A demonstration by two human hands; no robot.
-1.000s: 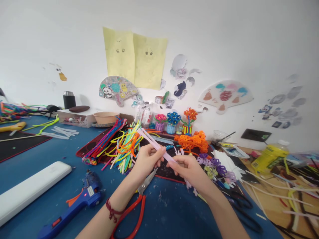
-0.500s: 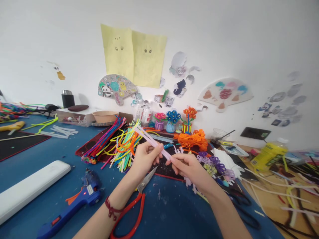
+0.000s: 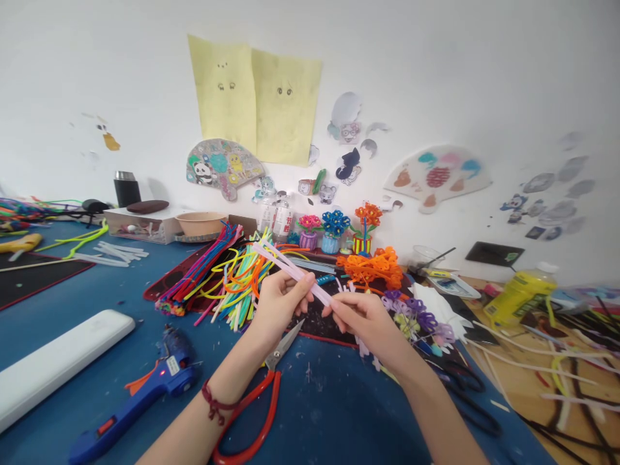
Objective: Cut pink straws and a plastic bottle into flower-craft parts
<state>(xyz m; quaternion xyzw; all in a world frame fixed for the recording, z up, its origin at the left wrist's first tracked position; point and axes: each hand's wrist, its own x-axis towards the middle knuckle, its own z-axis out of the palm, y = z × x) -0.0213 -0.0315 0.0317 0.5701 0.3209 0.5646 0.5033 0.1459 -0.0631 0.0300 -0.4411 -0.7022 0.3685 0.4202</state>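
Observation:
Both my hands hold a pale pink pipe cleaner (image 3: 283, 265) above the blue table. My left hand (image 3: 278, 303) pinches it near the middle, and the doubled strands stick out up and to the left. My right hand (image 3: 361, 316) pinches its lower right end between thumb and fingers. Red-handled scissors (image 3: 261, 394) lie on the table just under my left wrist. Behind my hands a heap of coloured pipe cleaners (image 3: 227, 274) rests on a dark tray.
A blue glue gun (image 3: 140, 394) and a long white box (image 3: 53, 358) lie at the left. Orange loops (image 3: 372, 268), purple flower pieces (image 3: 416, 316), small flower pots (image 3: 332, 236) and a yellow bottle (image 3: 516, 297) crowd the middle and right. Black scissors (image 3: 465, 394) lie at the right.
My hands have shifted slightly left and up with the pink pipe cleaner, and my right fingers have slid a little along it. The view has tilted slightly.

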